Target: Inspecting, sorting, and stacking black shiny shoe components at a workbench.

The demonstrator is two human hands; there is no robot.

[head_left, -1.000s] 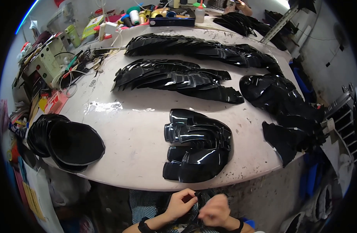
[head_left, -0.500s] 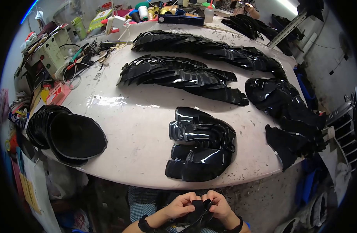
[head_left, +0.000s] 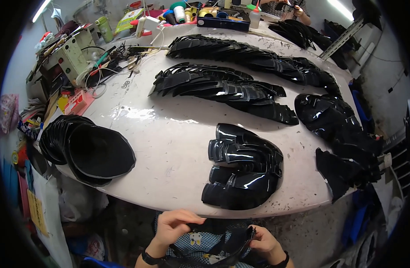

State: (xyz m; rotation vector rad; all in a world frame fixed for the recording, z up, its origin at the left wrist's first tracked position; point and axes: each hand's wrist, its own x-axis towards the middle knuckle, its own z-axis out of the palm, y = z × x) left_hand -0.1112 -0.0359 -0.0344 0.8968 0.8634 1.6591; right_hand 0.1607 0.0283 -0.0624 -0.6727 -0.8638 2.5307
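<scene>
Over my lap, my right hand (head_left: 264,240) grips the edge of a dark piece (head_left: 235,241), which looks like a black shoe-upper part and hangs down in front of me. My left hand (head_left: 177,227) is off the piece, to its left, with fingers stretched toward the right and the thumb apart. Nearest to both hands on the table is a bunch of glossy black curved upper pieces (head_left: 249,172). At the table's left edge a nested stack of rounded black pieces (head_left: 102,154) lies with its hollow side showing.
Two long overlapping rows of glossy black pieces (head_left: 223,91) cross the white table (head_left: 169,156). A heap of black pieces (head_left: 343,129) covers its right side. Tools and cables (head_left: 102,67) crowd the back left, near thread spools (head_left: 179,14). Another person's hands (head_left: 298,11) are at the far end.
My left hand has let go of the black piece and moved left, its fingers straightening. The right hand keeps its grip, slightly farther right. The view has shifted, moving the table rightward in the picture.
</scene>
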